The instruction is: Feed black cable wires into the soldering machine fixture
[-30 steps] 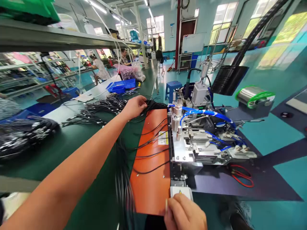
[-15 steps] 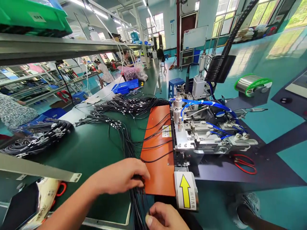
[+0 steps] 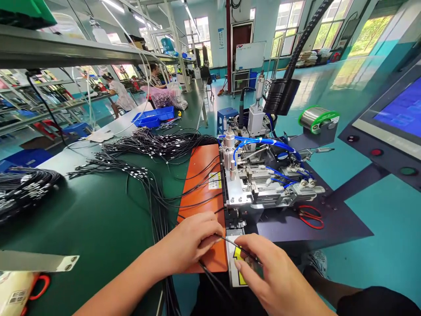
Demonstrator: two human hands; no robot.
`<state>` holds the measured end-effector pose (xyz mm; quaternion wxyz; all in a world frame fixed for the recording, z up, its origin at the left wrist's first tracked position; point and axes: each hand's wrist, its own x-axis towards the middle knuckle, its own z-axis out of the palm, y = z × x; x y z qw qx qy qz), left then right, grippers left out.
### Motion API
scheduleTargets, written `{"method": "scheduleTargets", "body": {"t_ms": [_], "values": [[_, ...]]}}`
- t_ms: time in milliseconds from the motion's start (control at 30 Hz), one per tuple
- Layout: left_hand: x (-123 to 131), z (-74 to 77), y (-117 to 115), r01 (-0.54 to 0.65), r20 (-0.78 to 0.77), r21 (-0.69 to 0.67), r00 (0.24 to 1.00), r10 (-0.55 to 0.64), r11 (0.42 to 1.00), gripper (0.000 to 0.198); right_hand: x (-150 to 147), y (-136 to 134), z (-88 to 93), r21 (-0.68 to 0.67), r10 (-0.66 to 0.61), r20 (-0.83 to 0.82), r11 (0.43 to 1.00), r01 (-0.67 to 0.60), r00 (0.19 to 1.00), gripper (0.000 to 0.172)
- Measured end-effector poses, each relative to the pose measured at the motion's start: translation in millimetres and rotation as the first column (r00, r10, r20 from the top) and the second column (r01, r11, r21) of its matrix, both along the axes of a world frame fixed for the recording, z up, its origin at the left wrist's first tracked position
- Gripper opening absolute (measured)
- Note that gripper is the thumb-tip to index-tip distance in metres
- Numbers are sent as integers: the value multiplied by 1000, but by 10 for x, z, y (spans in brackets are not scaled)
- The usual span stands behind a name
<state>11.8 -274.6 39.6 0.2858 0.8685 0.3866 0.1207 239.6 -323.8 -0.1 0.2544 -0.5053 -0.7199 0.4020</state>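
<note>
Wire now stretched between left hand, pinching it, and right hand, grip hard to tell, edge of plate at six o'clock, table spreading toward nine.

Bare hands, uncovered forearms, loose black legwear, light grey shoe patterned with small holes

Tall windows are letting in daylight; the glossy teal floor is reflecting it; tube lights are glowing overhead; a whiteboard is standing before a pale blue wall.
</note>
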Motion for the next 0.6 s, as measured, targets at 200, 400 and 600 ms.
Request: {"method": "scheduleTargets", "body": {"t_ms": [200,400,600], "values": [[155,-88,-41,-19,-5,-20,1000,18,1000,22,137,-5,-88,-104,-133,-182,988,116,974,17],[429,-288,-60,-64,156,-15,986,65,998,15,82,27,-170,-156,-267,-255,960,233,929,18],[455,-456,-64,-139,191,66,974,124,988,17,219,-12,-304,-229,-432,-236,895,382,871,38]]}}
